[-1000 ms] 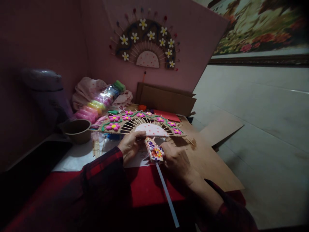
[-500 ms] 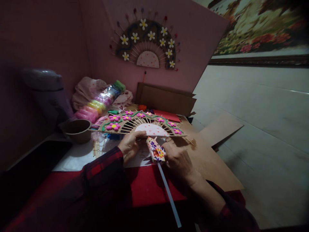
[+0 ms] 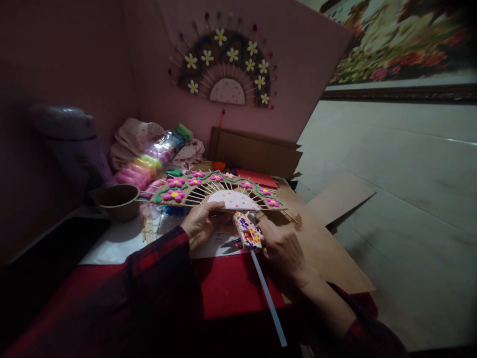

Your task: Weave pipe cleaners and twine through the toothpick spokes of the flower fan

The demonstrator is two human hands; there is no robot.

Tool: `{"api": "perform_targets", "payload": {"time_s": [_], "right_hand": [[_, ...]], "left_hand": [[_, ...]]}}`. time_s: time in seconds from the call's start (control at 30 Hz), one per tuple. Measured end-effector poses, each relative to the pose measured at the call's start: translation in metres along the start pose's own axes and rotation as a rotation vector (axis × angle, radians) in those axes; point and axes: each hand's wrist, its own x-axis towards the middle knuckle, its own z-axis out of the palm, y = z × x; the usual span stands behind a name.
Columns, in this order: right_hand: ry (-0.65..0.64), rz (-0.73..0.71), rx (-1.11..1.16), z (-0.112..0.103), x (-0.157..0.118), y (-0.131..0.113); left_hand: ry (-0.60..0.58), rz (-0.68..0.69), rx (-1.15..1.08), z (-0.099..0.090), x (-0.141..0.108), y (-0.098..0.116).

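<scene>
My left hand (image 3: 201, 223) grips the lower edge of a decorative fan (image 3: 233, 200), its thumb on the white, red-dotted half circle at the base. Thin sticks spread from that base to a twine-covered arc with pink flowers and a green wavy line. In my right hand (image 3: 285, 246) is a glue gun (image 3: 249, 232) with a flower pattern, its nozzle just below the fan's bottom edge. Whether the tip touches the fan I cannot tell. A long translucent glue stick (image 3: 269, 298) juts from the gun's back toward me.
Left of the fan stand a brown bowl (image 3: 119, 203) and a dark flat object (image 3: 63, 243). Behind lie packed coloured clay (image 3: 156, 156) and cardboard pieces (image 3: 257, 151). Scissors (image 3: 233, 243) lie under my hands. Another fan, with white flowers (image 3: 233, 54), hangs on the pink backing.
My right hand has moved the glue gun a little to the right along the fan's lower edge. The left hand and the fan have stayed nearly still.
</scene>
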Motion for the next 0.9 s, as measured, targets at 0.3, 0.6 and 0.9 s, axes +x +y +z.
{"api": "perform_targets", "payload": {"time_s": [0.3,0.6,0.9], "right_hand": [[0.001,0.018,-0.031,0.003,-0.007,0.006],[0.030,0.017,-0.031,0.001,-0.009,0.013],[-0.003,0.037,-0.036,0.001,-0.012,0.014]], "left_hand": [[0.010,-0.018,0.016,-0.001,0.000,0.001],[0.043,-0.003,0.000,0.001,-0.001,0.002],[0.047,-0.017,0.003,0.001,0.000,0.002]]}}
